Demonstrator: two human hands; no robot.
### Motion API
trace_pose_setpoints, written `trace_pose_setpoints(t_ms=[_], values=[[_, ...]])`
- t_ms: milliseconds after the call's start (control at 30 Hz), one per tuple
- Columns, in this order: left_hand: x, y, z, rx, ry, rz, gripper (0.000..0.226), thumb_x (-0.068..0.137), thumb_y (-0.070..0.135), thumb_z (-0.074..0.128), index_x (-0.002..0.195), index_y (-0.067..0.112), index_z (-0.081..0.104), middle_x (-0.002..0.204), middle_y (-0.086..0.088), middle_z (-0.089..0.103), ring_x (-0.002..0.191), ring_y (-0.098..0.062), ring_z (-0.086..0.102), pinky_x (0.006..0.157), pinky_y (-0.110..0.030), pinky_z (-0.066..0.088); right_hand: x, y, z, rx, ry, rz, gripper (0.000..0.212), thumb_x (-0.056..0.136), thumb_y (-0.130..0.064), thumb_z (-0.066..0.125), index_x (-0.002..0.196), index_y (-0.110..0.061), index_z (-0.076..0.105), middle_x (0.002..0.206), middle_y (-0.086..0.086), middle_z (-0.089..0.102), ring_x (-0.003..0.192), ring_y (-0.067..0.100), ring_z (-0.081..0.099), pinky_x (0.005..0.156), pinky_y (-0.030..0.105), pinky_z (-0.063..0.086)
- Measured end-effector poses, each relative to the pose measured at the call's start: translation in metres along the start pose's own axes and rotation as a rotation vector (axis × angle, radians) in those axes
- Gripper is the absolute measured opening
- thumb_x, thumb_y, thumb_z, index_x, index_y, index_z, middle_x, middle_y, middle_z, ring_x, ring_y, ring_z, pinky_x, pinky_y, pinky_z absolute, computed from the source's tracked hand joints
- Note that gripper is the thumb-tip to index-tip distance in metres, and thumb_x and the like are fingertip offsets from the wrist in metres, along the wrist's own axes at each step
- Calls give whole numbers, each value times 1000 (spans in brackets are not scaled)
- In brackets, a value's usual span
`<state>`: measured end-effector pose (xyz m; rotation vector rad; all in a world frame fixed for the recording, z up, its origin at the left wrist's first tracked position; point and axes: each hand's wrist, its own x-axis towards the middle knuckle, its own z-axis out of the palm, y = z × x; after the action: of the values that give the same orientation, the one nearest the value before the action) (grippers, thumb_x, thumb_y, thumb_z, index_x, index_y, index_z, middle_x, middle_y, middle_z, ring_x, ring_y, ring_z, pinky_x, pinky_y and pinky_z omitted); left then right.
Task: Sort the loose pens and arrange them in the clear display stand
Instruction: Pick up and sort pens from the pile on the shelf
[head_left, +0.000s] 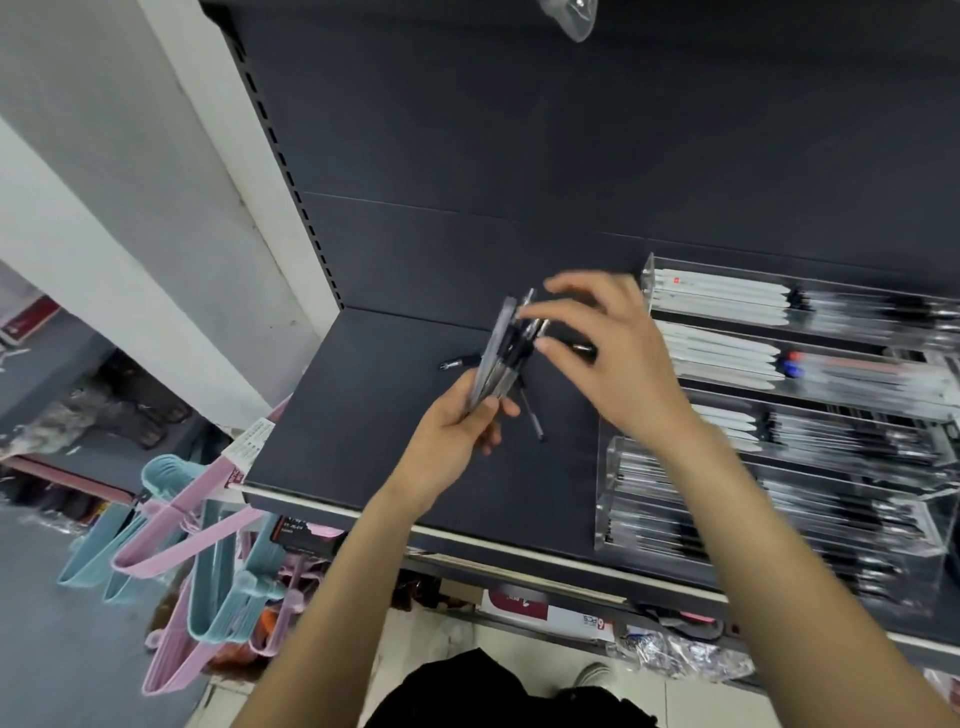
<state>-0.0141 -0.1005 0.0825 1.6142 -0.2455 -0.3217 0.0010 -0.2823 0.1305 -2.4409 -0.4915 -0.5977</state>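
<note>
My left hand (457, 431) grips a bundle of clear pens with black caps (501, 358), held upright above the dark shelf (363, 415). My right hand (608, 353) reaches over from the right, and its fingertips pinch the top of the bundle. Two loose pens lie on the shelf behind the bundle: one (460, 362) to its left, another (532, 418) below it. A dark pen end (582, 347) shows under my right palm. The clear display stand (769, 452) sits on the right of the shelf, its tiers filled with several rows of pens.
Pink and blue hangers (208, 545) hang below the shelf's left corner. A price tag (249, 441) sticks out at the shelf's left edge. Packaged goods (550, 613) lie on the lower level. A clear hook (571, 18) hangs from above.
</note>
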Motion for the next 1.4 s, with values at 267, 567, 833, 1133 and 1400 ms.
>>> trace_pose_setpoints(t_ms=[267,567,833,1133,1400], values=[[-5,-16,-13,275,-195,-54,28,100,9,39,112,31,52,91,10,65,63,-4,53,58,-16,39,28,17,-1,-283,-409,-478,17,80,-31,66,94,-25,74,88,-10,67,95,20,54,76,36,47],[4,-16,1,133,-39,-44,28,101,8,38,111,29,53,90,14,64,67,-1,55,60,-14,41,-25,45,-52,-325,14,-122,11,90,-19,63,95,-11,70,90,3,66,79,25,59,74,34,50],[16,1,42,-381,-51,-85,27,101,12,38,122,20,53,117,1,65,107,-14,64,87,-24,51,-87,-14,13,557,171,742,16,82,-12,70,91,-25,65,78,-4,69,71,10,66,68,24,55],[18,-8,65,-340,-288,-195,24,101,12,38,122,13,49,115,7,68,111,-7,60,95,-25,47,-103,-31,40,240,383,828,24,78,-13,75,101,-18,71,82,-10,71,72,2,66,73,26,56],[13,-20,73,-56,-447,-236,21,102,14,38,117,17,53,102,10,68,90,-3,64,76,-21,51,-133,-39,37,-28,267,827,12,86,-28,68,92,-20,75,75,-7,71,62,6,62,62,25,50]])
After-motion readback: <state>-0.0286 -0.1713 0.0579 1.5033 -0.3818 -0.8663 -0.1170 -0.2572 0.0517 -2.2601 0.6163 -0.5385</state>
